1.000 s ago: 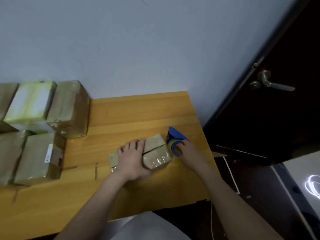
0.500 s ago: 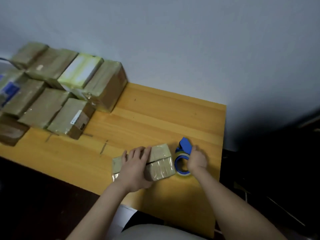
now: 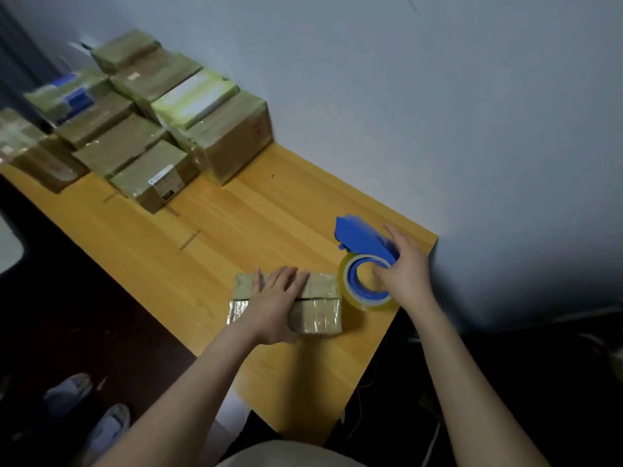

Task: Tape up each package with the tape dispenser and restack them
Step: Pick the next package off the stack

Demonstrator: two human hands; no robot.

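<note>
Right hand [image 3: 404, 271] grasps the tape dispenser [image 3: 360, 237] just beside the package [image 3: 320, 315], left hand [image 3: 274, 308] flat atop it; seemingly taped, restacking pending.

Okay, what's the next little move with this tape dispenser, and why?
Probably lift the tape dispenser onto the small package and pull tape along its dark seam. The right hand grips the dispenser just beside the package's right end, and the left hand presses flat on top, steadying it.

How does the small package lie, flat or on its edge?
Flat: the small package rests broad face up on the table, left hand on top.
</note>
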